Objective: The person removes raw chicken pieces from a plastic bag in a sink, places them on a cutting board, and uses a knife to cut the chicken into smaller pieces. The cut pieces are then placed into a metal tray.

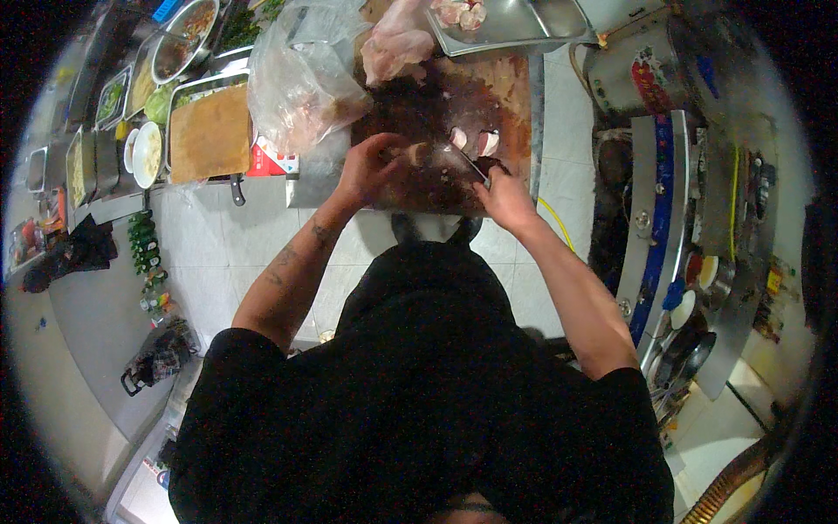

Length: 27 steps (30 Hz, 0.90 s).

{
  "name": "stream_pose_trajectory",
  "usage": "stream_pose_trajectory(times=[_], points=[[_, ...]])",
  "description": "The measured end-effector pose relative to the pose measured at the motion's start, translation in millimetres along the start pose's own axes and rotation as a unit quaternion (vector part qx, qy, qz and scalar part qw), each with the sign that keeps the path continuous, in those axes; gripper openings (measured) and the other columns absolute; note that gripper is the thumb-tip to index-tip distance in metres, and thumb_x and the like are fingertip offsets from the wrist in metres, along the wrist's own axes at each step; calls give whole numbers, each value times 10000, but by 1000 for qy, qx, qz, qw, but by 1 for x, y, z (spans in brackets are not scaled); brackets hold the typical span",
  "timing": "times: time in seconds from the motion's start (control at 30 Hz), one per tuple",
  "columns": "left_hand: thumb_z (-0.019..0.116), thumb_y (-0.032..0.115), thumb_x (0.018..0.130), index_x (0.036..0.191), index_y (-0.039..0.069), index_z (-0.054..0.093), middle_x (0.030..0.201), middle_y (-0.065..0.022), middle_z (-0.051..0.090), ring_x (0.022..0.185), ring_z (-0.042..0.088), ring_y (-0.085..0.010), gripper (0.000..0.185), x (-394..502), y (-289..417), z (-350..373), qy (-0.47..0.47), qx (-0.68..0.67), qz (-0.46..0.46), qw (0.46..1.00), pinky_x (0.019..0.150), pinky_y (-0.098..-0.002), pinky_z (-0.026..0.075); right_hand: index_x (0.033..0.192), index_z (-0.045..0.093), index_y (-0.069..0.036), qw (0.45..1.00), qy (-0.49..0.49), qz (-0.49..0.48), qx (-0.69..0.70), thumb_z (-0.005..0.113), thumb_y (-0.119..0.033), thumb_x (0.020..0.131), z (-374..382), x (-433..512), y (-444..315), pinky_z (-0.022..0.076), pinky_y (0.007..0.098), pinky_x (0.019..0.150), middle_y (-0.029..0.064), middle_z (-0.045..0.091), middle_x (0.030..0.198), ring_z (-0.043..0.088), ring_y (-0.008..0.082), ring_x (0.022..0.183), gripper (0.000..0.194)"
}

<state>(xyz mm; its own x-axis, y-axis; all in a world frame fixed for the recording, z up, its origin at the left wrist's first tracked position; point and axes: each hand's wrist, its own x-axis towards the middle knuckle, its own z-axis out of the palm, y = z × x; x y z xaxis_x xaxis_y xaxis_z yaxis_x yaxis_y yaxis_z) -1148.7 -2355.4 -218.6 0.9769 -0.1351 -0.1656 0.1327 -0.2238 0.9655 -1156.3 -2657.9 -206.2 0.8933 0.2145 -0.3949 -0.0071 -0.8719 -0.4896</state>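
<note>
My right hand grips a knife or cleaver, its blade seen nearly edge-on and angled up to the left over a dark, wet wooden chopping board. Just beyond the blade lie two small cut pieces of raw meat, one pale and one with a red cut face. My left hand is over the board's left part with curled fingers, near a brownish piece; whether it grips that piece is unclear. A larger piece of raw poultry rests at the far side of the board.
Left of the poultry stands a clear plastic bag of raw meat. A steel tray holds chopped pieces beyond the board. Further left are a small wooden board, a black-handled knife and a white bowl. A stove counter runs along the right.
</note>
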Motion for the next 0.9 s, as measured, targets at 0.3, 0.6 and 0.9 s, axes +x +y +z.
stream_pose_trajectory(times=[0.3, 0.6, 0.9], points=[[714, 51, 887, 1182, 60, 667, 1244, -156, 674, 1163, 632, -358, 299, 47, -17, 73, -279, 123, 186, 934, 1036, -454, 503, 1145, 638, 42, 984, 99, 40, 142, 697, -332, 990, -35, -34, -4, 558, 492, 829, 311, 715, 969, 702, 477, 969, 409], [735, 52, 819, 1143, 90, 724, 1193, -138, 686, 1126, 644, -359, 327, 34, -33, 61, -39, 199, 168, 965, 999, -446, 524, 1114, 610, 9, 981, 59, 66, 174, 699, -299, 987, -5, -85, -8, 554, 461, 721, 266, 712, 893, 716, 439, 833, 345], [689, 73, 928, 1142, 65, 728, 1090, -174, 717, 1031, 694, -394, 217, -50, -44, 60, 40, 180, 27, 982, 888, -431, 569, 1073, 600, 10, 948, 218, -73, 220, 706, -197, 988, -57, -69, -80, 546, 417, 682, 202, 718, 846, 720, 346, 758, 248]])
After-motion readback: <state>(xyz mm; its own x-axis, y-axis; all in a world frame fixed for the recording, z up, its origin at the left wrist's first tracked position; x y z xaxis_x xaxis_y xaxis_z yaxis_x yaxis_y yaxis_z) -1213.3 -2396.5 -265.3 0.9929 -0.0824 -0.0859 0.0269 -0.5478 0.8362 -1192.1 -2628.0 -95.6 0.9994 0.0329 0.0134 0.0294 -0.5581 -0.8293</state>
